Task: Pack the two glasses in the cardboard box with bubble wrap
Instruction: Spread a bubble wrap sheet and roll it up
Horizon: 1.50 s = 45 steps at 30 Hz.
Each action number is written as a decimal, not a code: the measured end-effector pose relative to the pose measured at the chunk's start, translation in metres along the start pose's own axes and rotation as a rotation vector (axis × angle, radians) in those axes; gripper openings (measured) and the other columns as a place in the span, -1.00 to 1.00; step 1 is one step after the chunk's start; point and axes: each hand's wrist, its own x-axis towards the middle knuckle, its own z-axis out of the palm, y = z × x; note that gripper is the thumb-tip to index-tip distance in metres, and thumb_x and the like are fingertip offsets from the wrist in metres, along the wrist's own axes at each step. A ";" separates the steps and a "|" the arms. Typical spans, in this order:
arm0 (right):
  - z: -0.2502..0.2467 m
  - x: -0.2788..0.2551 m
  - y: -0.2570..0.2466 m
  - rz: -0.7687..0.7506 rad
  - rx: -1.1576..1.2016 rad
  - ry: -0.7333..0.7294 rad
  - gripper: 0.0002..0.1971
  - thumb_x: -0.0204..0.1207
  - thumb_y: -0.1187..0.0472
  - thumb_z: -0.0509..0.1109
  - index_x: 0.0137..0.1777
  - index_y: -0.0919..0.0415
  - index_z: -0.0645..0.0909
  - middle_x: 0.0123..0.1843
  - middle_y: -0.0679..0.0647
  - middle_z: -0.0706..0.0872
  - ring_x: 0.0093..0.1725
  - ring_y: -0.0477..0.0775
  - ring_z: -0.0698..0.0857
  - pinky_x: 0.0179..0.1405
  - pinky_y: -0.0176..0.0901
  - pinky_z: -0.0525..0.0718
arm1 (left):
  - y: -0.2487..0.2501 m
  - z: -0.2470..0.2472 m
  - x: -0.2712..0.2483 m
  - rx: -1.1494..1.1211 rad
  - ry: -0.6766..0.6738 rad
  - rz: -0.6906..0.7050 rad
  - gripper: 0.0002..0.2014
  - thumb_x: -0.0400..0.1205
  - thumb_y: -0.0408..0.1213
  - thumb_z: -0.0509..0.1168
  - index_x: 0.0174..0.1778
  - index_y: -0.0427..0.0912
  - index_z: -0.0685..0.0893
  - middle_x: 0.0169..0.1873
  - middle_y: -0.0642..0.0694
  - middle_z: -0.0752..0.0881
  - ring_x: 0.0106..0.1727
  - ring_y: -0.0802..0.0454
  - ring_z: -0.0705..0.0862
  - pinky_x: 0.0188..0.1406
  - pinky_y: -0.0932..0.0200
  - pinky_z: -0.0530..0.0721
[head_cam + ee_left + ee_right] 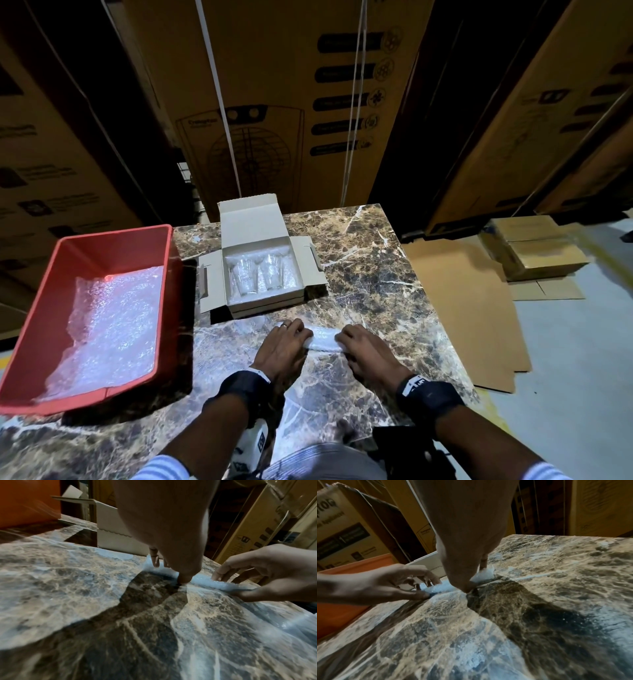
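Two clear glasses [245, 277] [273, 272] lie side by side on bubble wrap inside the open white cardboard box [265, 306] at the table's far middle. In front of it a transparent bubble wrap sheet [323, 339] is spread on the marble table [376, 274], its far edge rolled into a narrow ridge [205, 580] [483, 574]. My left hand [301, 334] [169, 570] pinches the ridge's left part between thumb and fingers. My right hand [346, 339] [475, 576] pinches its right part the same way. A short stretch of roll shows between the hands.
A red plastic bin [34, 325] holding more bubble wrap [113, 329] stands on the left, overhanging the table. Tall printed cartons [274, 102] rise behind the table. Flattened cardboard [462, 291] and small brown boxes [541, 250] lie on the floor to the right.
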 end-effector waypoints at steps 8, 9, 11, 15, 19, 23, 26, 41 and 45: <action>0.002 -0.008 0.002 0.122 0.000 0.026 -0.81 0.54 0.32 0.33 0.07 0.04 0.61 0.00 -0.01 0.65 -0.06 0.08 0.55 -0.09 -0.03 0.59 | 0.005 0.003 0.001 0.042 -0.029 -0.057 -0.79 0.59 -0.18 0.37 0.14 -0.05 0.67 0.06 -0.09 0.62 0.04 -0.22 0.65 -0.17 -0.09 0.61; -0.002 -0.010 0.001 0.119 0.000 0.025 -0.83 0.57 0.27 0.31 0.07 0.01 0.63 -0.01 -0.03 0.67 -0.05 0.06 0.56 -0.01 -0.05 0.58 | 0.006 0.004 -0.001 0.029 -0.010 -0.058 -0.78 0.60 -0.19 0.35 0.16 -0.05 0.66 0.08 -0.08 0.61 0.05 -0.20 0.64 -0.14 -0.08 0.61; -0.008 -0.014 -0.001 0.075 -0.012 0.005 -0.84 0.59 0.21 0.32 0.06 -0.01 0.69 -0.04 -0.05 0.70 -0.03 0.02 0.60 0.13 -0.04 0.55 | 0.006 0.006 -0.003 -0.008 0.015 -0.040 -0.77 0.65 -0.21 0.31 0.22 -0.05 0.63 0.13 -0.08 0.58 0.07 -0.17 0.62 -0.06 -0.03 0.59; -0.011 -0.019 -0.008 -0.036 -0.054 -0.069 -0.78 0.50 0.13 0.34 0.10 0.03 0.72 0.00 0.01 0.72 0.02 0.05 0.63 0.12 -0.02 0.56 | 0.004 0.006 -0.004 -0.164 0.035 0.030 -0.82 0.70 -0.28 0.22 0.20 -0.10 0.60 0.15 -0.11 0.54 0.10 -0.20 0.59 0.11 0.05 0.48; -0.015 -0.023 -0.024 -0.094 -0.046 -0.121 -0.71 0.51 0.10 0.29 0.17 0.13 0.68 0.06 0.08 0.63 0.04 0.09 0.56 0.04 -0.05 0.53 | 0.006 0.010 -0.014 -0.167 0.045 0.082 -0.73 0.70 -0.18 0.16 0.32 -0.07 0.51 0.26 -0.08 0.53 0.44 -0.16 0.44 0.61 -0.18 0.26; -0.025 -0.021 -0.040 -0.125 0.106 -0.084 -0.72 0.56 0.14 0.24 0.18 0.19 0.65 -0.01 0.01 0.45 -0.08 0.05 0.48 -0.17 -0.12 0.44 | 0.009 0.008 -0.026 -0.163 -0.064 0.034 -0.43 0.63 0.20 0.23 0.51 0.01 0.47 0.62 -0.16 0.40 0.80 -0.25 0.05 0.79 -0.22 -0.20; -0.029 -0.014 -0.050 -0.116 0.291 -0.080 -0.70 0.65 0.14 0.25 0.33 0.17 0.60 0.07 -0.01 0.43 -0.15 -0.01 0.52 -0.25 -0.22 0.55 | 0.017 0.008 -0.029 -0.248 -0.091 -0.073 -0.32 0.63 0.39 0.09 0.52 0.01 0.51 0.76 -0.09 0.26 0.83 -0.23 -0.09 0.78 -0.16 -0.29; -0.019 0.022 -0.055 0.276 1.111 0.018 -0.72 0.63 0.26 0.46 0.25 -0.08 0.63 -0.01 -0.16 0.85 -0.01 -0.12 0.81 -0.01 -0.28 0.76 | 0.021 0.021 -0.037 -0.744 0.172 -0.235 -0.60 0.85 0.10 0.02 0.60 0.21 0.48 0.62 0.13 0.45 0.70 0.10 0.30 0.66 -0.15 0.33; -0.015 0.036 -0.051 0.272 1.000 -0.005 -0.79 0.70 0.35 0.36 -0.07 0.01 0.65 -0.34 -0.39 0.73 -0.35 -0.35 0.61 -0.30 -0.44 0.53 | 0.021 0.011 -0.033 -0.891 0.210 -0.340 -0.73 0.80 -0.05 0.17 0.40 0.05 0.39 0.25 0.05 0.72 0.25 0.03 0.71 0.27 -0.09 0.68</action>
